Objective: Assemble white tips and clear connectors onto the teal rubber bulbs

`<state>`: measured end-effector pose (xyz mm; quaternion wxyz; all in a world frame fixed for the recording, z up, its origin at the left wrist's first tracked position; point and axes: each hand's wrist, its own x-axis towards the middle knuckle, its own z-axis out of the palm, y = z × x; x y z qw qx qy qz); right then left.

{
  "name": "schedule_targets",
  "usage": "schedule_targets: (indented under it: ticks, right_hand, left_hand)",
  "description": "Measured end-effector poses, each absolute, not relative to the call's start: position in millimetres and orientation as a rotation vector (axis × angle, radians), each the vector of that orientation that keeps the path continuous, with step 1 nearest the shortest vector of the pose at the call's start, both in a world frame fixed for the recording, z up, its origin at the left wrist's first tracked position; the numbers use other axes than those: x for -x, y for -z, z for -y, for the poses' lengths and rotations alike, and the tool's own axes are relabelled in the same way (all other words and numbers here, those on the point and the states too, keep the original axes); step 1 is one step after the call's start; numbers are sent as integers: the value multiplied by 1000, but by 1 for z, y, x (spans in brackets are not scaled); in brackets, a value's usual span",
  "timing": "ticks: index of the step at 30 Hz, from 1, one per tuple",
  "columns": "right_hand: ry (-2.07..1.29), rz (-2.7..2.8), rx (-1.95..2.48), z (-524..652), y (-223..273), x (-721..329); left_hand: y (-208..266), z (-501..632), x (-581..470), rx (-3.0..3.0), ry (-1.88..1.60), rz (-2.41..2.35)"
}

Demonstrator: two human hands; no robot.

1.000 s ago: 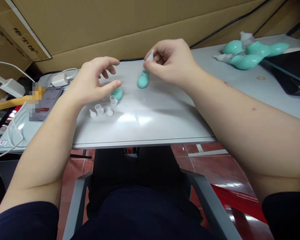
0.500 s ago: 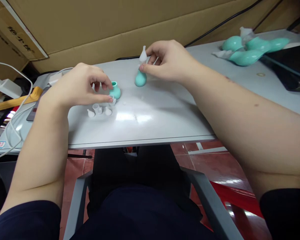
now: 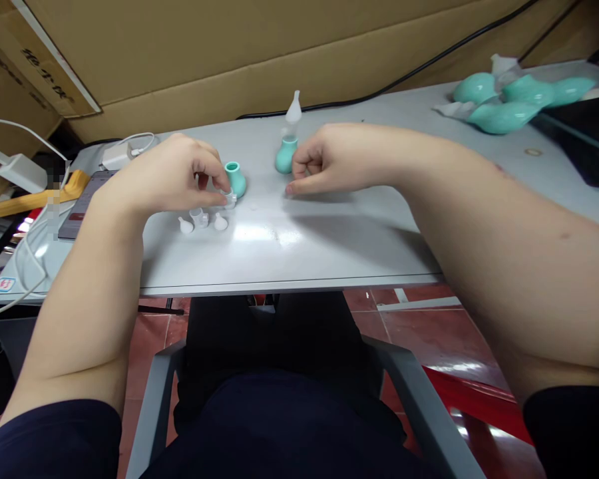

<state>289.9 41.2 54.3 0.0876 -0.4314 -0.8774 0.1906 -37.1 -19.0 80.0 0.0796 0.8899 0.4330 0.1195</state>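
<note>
The grey surface (image 3: pixel 289 246) carries everything here, with a cardboard wall at its 12 o'clock edge and a pile of teal bulbs (image 3: pixel 509 106) far off at 2 o'clock.

The right hand (image 3: pixel 339 159) rests on the surface as a loose fist, fingers curled in and holding nothing, just beside an assembled teal bulb (image 3: pixel 284 156) that stands upright at the hand's 9 o'clock with a white tapered nozzle (image 3: pixel 293 110) on top.

The left hand (image 3: pixel 164 179) has its thumb and forefinger pinched on a small clear plastic cap (image 3: pixel 228 197), which sits touching or nearly touching a second, open-necked teal bulb (image 3: pixel 235 178) at the hand's 3 o'clock.

Just below, at 6 o'clock from the fingers, lie three more small white and clear parts (image 3: pixel 199 221) in a row.

The bulbs look like soft, squeezable rubber: light, grippy, and likely to tip, so holding one low around the belly seems safest. The cap looks rigid, very light and slick, easy to flick away; a fingertip pinch across its rim suits it best.
</note>
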Motion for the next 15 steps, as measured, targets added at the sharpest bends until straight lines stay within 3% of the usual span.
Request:
schedule_targets:
  ticks: [9, 15]
  right_hand:
    - [-565, 2605, 887, -19, -32, -263]
    - [-530, 2626, 754, -24, -21, -259]
  left_hand:
    - [-95, 33, 34, -2572, -423, -1261]
    - [-100, 36, 36, -2530, -254, -1310]
